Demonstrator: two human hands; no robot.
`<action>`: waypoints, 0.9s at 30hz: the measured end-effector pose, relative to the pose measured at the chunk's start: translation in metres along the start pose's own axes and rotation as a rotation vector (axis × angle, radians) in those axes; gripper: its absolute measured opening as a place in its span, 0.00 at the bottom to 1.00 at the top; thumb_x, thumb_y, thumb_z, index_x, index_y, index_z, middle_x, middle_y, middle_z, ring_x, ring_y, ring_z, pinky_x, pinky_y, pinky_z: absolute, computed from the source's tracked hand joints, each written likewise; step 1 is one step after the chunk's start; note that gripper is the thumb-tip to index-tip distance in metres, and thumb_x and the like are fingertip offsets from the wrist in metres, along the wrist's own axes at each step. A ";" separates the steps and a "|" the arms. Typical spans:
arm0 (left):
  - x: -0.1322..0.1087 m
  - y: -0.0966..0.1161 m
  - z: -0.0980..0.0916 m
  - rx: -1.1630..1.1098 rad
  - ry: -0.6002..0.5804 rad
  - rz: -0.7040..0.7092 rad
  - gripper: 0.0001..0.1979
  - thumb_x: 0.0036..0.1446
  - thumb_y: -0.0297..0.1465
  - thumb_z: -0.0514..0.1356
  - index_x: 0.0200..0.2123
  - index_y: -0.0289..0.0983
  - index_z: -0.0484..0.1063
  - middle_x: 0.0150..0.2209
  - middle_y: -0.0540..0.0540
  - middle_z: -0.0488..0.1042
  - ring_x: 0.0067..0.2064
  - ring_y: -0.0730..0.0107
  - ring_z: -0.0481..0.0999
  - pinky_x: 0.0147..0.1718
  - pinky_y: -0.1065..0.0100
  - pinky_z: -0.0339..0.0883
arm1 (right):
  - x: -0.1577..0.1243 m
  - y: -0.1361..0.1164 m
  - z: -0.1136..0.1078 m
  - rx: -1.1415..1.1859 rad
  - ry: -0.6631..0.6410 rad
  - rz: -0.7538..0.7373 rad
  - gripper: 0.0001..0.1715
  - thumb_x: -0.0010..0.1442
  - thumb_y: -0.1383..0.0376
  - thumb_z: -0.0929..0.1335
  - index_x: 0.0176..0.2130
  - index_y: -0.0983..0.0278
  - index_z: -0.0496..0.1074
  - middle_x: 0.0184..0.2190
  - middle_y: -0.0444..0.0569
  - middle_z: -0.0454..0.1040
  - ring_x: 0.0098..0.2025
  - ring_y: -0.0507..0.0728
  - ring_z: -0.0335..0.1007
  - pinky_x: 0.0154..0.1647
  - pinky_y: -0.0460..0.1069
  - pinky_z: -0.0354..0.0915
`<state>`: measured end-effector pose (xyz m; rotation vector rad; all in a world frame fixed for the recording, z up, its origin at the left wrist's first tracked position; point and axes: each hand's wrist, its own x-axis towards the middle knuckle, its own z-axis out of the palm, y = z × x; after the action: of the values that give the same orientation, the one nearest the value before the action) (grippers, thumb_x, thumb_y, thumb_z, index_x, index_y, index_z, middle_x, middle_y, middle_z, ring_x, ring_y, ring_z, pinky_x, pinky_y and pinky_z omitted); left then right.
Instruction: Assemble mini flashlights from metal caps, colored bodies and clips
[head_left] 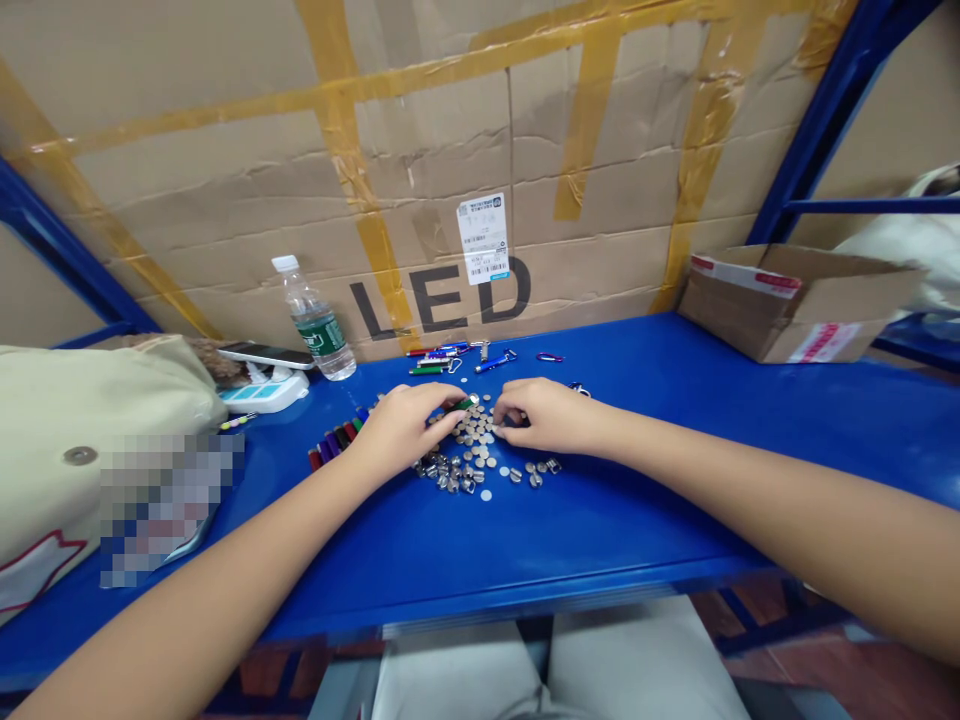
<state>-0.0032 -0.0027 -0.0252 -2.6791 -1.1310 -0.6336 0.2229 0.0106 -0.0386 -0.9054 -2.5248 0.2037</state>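
Observation:
My left hand (409,420) pinches a small green metal tube (468,402) between thumb and fingers, its silvery open end facing right. Just right of it, my right hand (536,415) has its fingers curled down at the edge of a heap of button cells (474,428); what its fingertips hold, if anything, is too small to make out. Below the cells lie several shiny metal caps (450,474), with a few more scattered to the right. A row of coloured tubes (337,438), red, black and blue, is partly hidden behind my left hand and forearm.
Finished-looking keychain penlights (439,360) with clips lie at the back of the blue table (615,540). A water bottle (315,320), a power strip (266,390) with a phone on it, and a cloth bag (97,430) stand left. An open cardboard box (772,310) sits back right.

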 end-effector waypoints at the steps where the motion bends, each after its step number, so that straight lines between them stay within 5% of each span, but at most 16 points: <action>1: 0.000 0.000 0.000 -0.004 -0.001 0.009 0.11 0.61 0.37 0.55 0.43 0.38 0.71 0.44 0.46 0.78 0.45 0.62 0.76 0.42 0.62 0.68 | 0.000 -0.001 -0.002 0.010 0.067 -0.007 0.06 0.54 0.66 0.68 0.32 0.66 0.75 0.27 0.46 0.69 0.29 0.51 0.62 0.31 0.46 0.58; 6: 0.000 0.002 -0.001 -0.073 -0.003 0.054 0.10 0.61 0.36 0.55 0.42 0.38 0.71 0.42 0.47 0.78 0.42 0.65 0.77 0.41 0.65 0.69 | 0.001 -0.007 -0.010 0.080 0.327 -0.074 0.07 0.57 0.64 0.67 0.34 0.65 0.73 0.26 0.45 0.67 0.32 0.52 0.63 0.34 0.47 0.59; 14: 0.001 0.008 -0.003 -0.133 0.001 0.048 0.09 0.61 0.34 0.56 0.41 0.38 0.72 0.40 0.48 0.78 0.40 0.68 0.77 0.41 0.67 0.69 | 0.000 -0.011 -0.008 0.089 0.296 -0.089 0.08 0.57 0.65 0.68 0.38 0.65 0.71 0.28 0.45 0.69 0.32 0.52 0.64 0.34 0.47 0.59; 17: 0.001 0.004 -0.002 -0.104 0.008 0.022 0.10 0.60 0.35 0.56 0.41 0.38 0.72 0.41 0.47 0.78 0.42 0.67 0.77 0.42 0.66 0.69 | -0.001 -0.011 -0.015 0.092 0.171 -0.062 0.06 0.56 0.66 0.67 0.35 0.66 0.71 0.29 0.46 0.71 0.31 0.51 0.65 0.33 0.46 0.59; 22: 0.000 -0.003 0.001 -0.063 0.012 0.000 0.11 0.60 0.36 0.56 0.42 0.38 0.72 0.42 0.46 0.78 0.43 0.65 0.77 0.43 0.64 0.69 | -0.008 -0.013 -0.032 0.123 -0.299 -0.096 0.08 0.56 0.63 0.68 0.33 0.65 0.74 0.26 0.45 0.72 0.28 0.50 0.65 0.30 0.45 0.58; 27: 0.000 -0.003 0.001 -0.048 0.004 0.013 0.11 0.61 0.37 0.56 0.42 0.38 0.72 0.42 0.46 0.78 0.44 0.65 0.77 0.43 0.64 0.70 | -0.011 -0.018 -0.032 0.122 -0.384 -0.081 0.11 0.55 0.61 0.69 0.36 0.64 0.76 0.26 0.44 0.73 0.28 0.50 0.65 0.29 0.45 0.58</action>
<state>-0.0046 -0.0002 -0.0260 -2.7215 -1.1108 -0.6729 0.2352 -0.0107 -0.0095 -0.7743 -2.8534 0.5458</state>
